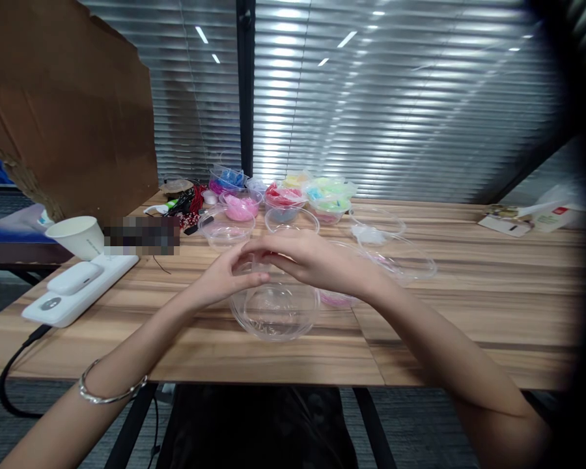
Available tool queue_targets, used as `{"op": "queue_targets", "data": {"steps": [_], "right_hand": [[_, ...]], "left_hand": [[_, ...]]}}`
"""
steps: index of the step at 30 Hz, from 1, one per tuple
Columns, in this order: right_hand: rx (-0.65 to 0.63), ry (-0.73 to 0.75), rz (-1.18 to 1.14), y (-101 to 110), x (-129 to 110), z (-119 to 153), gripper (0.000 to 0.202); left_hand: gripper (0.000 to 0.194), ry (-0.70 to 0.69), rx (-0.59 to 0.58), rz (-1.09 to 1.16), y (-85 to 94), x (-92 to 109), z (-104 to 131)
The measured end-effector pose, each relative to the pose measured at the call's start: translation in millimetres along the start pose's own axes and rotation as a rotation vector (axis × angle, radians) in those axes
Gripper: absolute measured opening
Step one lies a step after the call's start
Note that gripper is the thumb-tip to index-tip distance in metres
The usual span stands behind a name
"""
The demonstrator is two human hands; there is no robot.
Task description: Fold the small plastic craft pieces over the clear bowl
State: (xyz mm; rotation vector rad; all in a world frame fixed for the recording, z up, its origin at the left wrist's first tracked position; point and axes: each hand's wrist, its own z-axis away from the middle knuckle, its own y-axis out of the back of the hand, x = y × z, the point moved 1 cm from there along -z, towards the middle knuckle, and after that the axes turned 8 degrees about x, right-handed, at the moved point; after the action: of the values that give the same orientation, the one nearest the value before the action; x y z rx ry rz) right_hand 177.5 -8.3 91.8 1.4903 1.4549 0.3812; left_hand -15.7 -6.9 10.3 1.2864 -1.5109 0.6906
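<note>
Both hands meet over the near side of the table, above a clear round plastic bowl (273, 319). My left hand (237, 270) reaches in from the left, thumb stretched toward the right hand and fingers curled. From the right comes my right hand (300, 255), bent at the wrist, its fingers curled down against the left fingertips. What the fingers pinch between them, if anything, is too small and see-through to make out. Beyond the hands are a clear tub (227, 228) and another tub with something bluish in it (288, 220). Pink material (336, 298) shows beside the bowl.
Tubs of coloured material, including pink (241, 207), red (284, 194) and green (334, 190), line the back. Clear lids (413, 257) lie to the right. On the left are a white power strip (66, 303), a paper cup (81, 234) and a cardboard sheet (68, 111).
</note>
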Motion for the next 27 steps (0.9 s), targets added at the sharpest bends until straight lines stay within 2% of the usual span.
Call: {"op": "queue_targets", "data": {"steps": [6, 10, 16, 21, 23, 27], "right_hand": [[0.008, 0.009, -0.031, 1.7, 0.1, -0.6, 0.019], [0.042, 0.002, 0.052, 1.7, 3.4, 0.2, 0.008], [0.02, 0.029, 0.109, -1.0, 6.5, -0.2, 0.019], [0.081, 0.021, 0.047, 7.5, -3.8, -0.3, 0.028], [-0.015, -0.027, -0.005, 10.9, -8.8, 0.8, 0.029], [-0.47, -0.075, -0.053, 2.5, -13.8, 5.8, 0.031]], "left_hand": [[0.051, -0.019, -0.059, -0.002, -1.3, -1.0, -0.1], [0.045, -0.035, -0.089, 0.018, -2.6, 1.6, -1.1], [0.041, -0.011, -0.061, -0.034, -2.4, 5.1, -0.5], [0.039, -0.043, -0.006, -0.087, -2.9, 4.1, -2.4], [0.036, -0.073, 0.023, -0.122, -3.2, 3.6, -3.5], [0.036, -0.057, 0.094, -0.167, -3.0, 4.1, -3.7]]}}
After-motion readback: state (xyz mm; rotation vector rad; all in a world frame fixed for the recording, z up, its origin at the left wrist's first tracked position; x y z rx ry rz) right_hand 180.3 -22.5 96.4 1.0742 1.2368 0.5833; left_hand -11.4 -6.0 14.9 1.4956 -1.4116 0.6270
